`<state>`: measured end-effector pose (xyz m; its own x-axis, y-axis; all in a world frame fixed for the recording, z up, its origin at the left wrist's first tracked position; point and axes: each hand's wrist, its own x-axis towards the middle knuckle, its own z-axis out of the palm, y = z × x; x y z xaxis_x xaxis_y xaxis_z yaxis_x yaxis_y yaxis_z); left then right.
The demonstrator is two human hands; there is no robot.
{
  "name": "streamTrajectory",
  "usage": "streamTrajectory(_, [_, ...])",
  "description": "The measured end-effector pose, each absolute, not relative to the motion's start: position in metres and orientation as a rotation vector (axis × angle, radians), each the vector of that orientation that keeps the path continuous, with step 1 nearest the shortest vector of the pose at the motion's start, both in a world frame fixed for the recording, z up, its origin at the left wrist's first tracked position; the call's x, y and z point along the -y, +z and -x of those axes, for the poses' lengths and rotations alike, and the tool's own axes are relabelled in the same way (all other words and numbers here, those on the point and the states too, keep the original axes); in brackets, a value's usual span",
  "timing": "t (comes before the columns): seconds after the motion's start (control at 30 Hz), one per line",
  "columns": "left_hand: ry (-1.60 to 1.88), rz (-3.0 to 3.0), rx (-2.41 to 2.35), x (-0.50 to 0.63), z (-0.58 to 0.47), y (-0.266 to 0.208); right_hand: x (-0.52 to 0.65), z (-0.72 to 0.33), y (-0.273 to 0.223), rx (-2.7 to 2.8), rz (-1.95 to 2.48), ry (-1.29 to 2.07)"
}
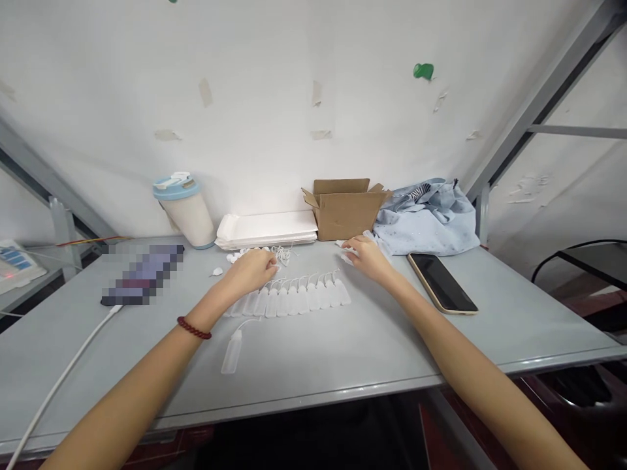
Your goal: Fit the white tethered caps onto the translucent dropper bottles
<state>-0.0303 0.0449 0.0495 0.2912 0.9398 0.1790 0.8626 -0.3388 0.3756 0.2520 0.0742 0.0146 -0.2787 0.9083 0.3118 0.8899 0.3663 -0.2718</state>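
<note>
Partway along, judging by the layout: on the table [333, 356], a neat row of bottle-shaped plastic pieces [300, 300] with thin tails; nearer the front edge, one separate piece [231, 358]. Behind the row, loose white strings [281, 255], not lined up. With the left hand [255, 269] half curled, hovers beside these; impossible to tell any grip. With the right hand [366, 258] loosely bent, reaches to clear scraps [347, 260] before the cardboard box [343, 217], hold uncertain.

Translucent pieces [300, 300], white-stringed: close row, lying flat; single piece [232, 356], slanted, nearer front edge of bench [337, 359].
</note>
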Motion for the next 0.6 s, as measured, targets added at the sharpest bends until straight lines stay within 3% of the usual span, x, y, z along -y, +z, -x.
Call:
streamTrajectory(0.1, [0.310,-2.360,-1.832,-0.048,0.025,0.043,-0.071,-0.251,0.019,2.272,1.616,0.097])
streamTrajectory(0.23, [0.302,-2.356,-1.817,-0.049,0.027,0.038,-0.066,-0.249,0.022,2.336,1.680,0.096])
streamTrajectory(0.6, [1.037,-1.951,-1.752,-0.039,0.044,0.044,-0.055,-0.241,0.024,2.391,1.859,-0.018])
